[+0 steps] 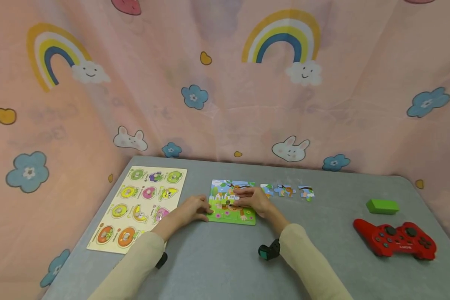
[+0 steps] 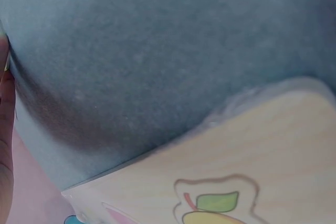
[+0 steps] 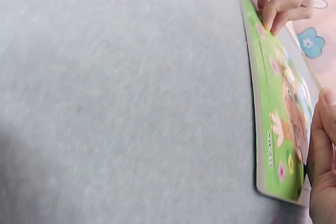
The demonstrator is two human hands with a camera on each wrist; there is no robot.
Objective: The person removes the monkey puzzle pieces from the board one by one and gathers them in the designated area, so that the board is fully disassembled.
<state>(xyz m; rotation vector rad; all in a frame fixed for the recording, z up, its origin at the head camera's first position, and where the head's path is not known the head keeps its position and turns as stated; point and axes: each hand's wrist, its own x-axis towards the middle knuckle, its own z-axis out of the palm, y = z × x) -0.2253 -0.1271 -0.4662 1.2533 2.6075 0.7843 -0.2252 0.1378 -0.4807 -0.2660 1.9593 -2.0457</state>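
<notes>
Well, the little picture puzzle board (image 1: 232,222) lies flat in the middle of the grey table (image 1: 210,271), toward the far side. Maybe it sits there because both hands can get to it easily.

The left hand (image 1: 190,209) is bent in narrow and grips the board's near left corner, with the thumb at the edge and a finger on top. That looks like a good way to stop the board from sliding. The right hand (image 1: 254,201) leans over the board from the right side, with its fingers on the picture. Nobody can tell if those fingers pinch a piece, because the hand hides that spot.

Three loose puzzle pieces (image 1: 284,191) lie in a row just right of the board. Likely they are there so the right hand can reach them quickly.

A bigger fruit board (image 1: 101,248) lies on the left, partly under the left arm. A green block (image 1: 382,206) and a red game controller (image 1: 395,238) sit far over on the right, so they seem to be out of the way.
</notes>
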